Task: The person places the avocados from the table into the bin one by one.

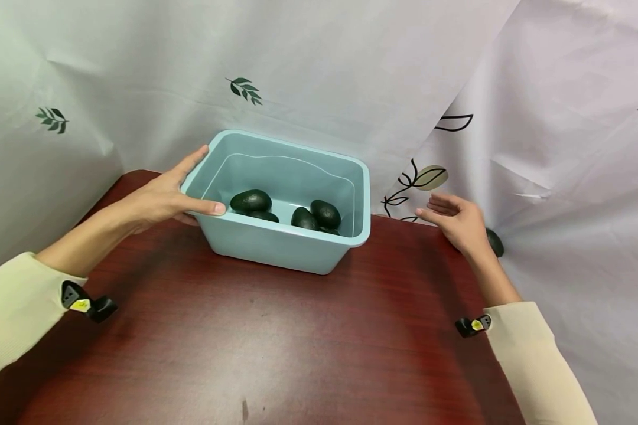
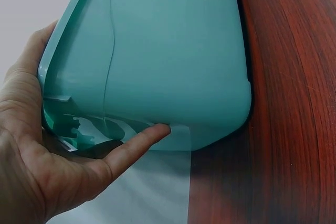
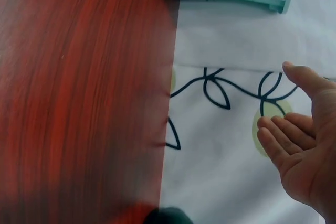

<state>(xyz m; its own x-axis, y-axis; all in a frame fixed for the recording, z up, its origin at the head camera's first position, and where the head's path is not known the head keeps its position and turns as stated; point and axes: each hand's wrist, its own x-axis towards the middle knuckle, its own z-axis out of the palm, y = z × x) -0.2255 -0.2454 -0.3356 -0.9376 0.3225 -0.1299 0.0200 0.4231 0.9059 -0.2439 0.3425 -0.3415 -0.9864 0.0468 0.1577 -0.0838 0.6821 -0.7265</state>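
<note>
A light blue plastic bin (image 1: 271, 251) stands near the far edge of the table, with several dark green avocados (image 1: 251, 201) inside. My left hand (image 1: 162, 195) grips the bin's left end, its thumb along the front rim and another finger reaching toward the back corner. In the left wrist view, one finger of that hand lies against the bin's outer wall (image 2: 173, 51). To the right of the bin, apart from it, my right hand (image 1: 457, 221) is held in the air with nothing in it. Another avocado (image 1: 494, 242) shows partly behind the right wrist.
The reddish-brown wooden table (image 1: 298, 342) spreads in front of the bin. A white cloth (image 1: 308, 71) with leaf prints hangs directly behind the table and along its sides. At the bottom of the right wrist view, a dark rounded thing (image 3: 168, 216) is cut off by the frame.
</note>
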